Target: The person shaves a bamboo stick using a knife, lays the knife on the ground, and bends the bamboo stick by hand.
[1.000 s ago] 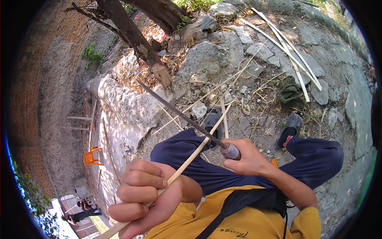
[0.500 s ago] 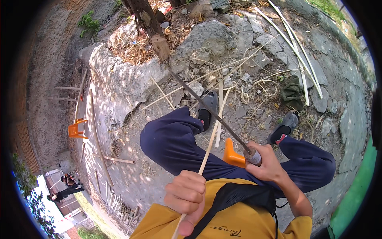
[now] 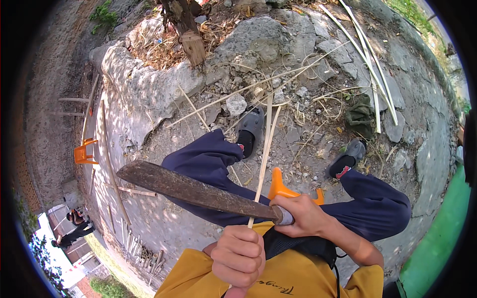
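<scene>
My left hand (image 3: pixel 239 256) is closed in a fist round a thin pale bamboo strip (image 3: pixel 262 181), in front of my yellow shirt. From the fist the strip runs away between my legs, where two pale lengths spread in a narrow V. I cannot tell whether they are one split strip. My right hand (image 3: pixel 300 216) grips the handle of a machete (image 3: pixel 194 191) with a dark, rusty blade. That blade lies across the strip just beyond my left fist, its broad tip out over my left knee. It hides a short piece of the strip.
An orange stool (image 3: pixel 280 185) shows beneath me. Long pale strips (image 3: pixel 370 62) and thin shavings lie on cracked, stony ground. A tree trunk (image 3: pixel 191 42) stands at the far left, near a dark green cloth bundle's (image 3: pixel 358 116) rubble patch. People (image 3: pixel 74 231) are far off left.
The machete has swung from pointing away toward the trunk to lying leftward across the strip. My right hand has moved left, closer to my left fist, which still grips the strip.
</scene>
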### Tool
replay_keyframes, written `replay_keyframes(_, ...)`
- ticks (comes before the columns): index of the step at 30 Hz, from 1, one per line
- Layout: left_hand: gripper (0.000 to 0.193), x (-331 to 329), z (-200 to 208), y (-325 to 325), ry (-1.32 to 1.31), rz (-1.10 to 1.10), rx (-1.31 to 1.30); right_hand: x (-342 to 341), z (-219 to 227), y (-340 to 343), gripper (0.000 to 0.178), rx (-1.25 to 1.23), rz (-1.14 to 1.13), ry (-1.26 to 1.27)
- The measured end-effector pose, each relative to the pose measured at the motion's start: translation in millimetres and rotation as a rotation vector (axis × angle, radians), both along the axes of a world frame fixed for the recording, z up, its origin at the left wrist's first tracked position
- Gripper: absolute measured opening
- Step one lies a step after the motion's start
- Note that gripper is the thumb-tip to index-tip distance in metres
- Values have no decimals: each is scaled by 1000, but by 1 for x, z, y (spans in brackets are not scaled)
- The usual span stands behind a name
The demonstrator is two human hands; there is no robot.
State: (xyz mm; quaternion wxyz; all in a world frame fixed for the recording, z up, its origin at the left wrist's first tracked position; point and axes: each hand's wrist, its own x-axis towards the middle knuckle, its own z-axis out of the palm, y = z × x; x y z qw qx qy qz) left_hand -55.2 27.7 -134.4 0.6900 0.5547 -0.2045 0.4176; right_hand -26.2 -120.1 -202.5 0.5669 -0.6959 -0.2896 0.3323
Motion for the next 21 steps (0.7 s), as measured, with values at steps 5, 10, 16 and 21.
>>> replay_keyframes(5,71,4,3,6,28,-1,-55,9,-15,5,39,-39,2,25)
replay_keyframes(10,71,14,6,12,14,23,-115,13,7,15,34,87,23,98)
replay_keyframes(16,70,23,9,10,0,-4,-136,13,26,19,31,157,13,241)
replay_keyframes(21,71,27,13,15,7,-64,-131,12,22,23,31,149,-19,213)
